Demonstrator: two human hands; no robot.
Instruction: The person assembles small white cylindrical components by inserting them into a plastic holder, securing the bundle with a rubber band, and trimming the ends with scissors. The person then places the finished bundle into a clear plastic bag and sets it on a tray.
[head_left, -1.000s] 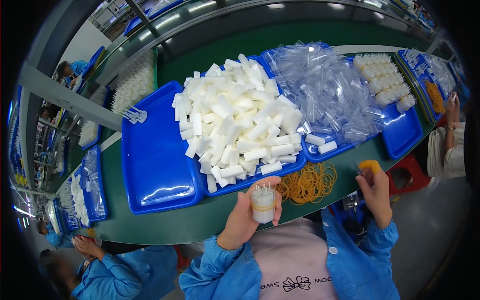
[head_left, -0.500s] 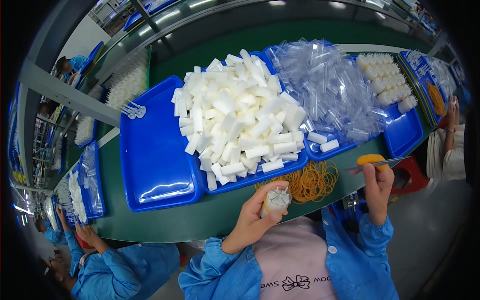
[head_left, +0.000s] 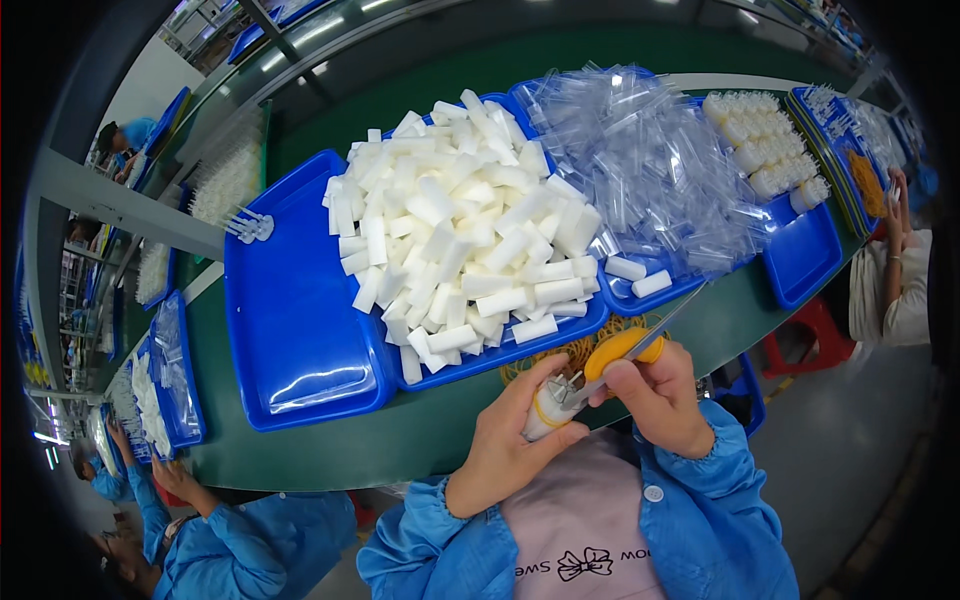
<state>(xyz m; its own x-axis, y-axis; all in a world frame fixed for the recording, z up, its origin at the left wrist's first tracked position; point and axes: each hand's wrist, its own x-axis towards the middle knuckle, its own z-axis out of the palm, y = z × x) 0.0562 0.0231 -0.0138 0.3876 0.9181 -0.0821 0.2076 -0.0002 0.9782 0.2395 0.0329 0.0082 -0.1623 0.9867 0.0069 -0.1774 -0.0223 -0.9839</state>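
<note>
On green table [head_left: 320, 458] — trays [head_left: 290, 300] | grey floor [head_left: 825, 440] | left hand [head_left: 507, 432] holds bundle [head_left: 543, 414] — right hand [head_left: 667, 405], yellow tool [head_left: 612, 353]

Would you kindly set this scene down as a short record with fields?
Left hand: gripping a banded white bundle
Right hand: holding an orange-and-metal tool at the bundle's pronged end; contact unclear
Beyond the hands: rubber bands on the green table, partly hidden
Blue trays: white pieces heaped in one, clear sleeves in another
</note>
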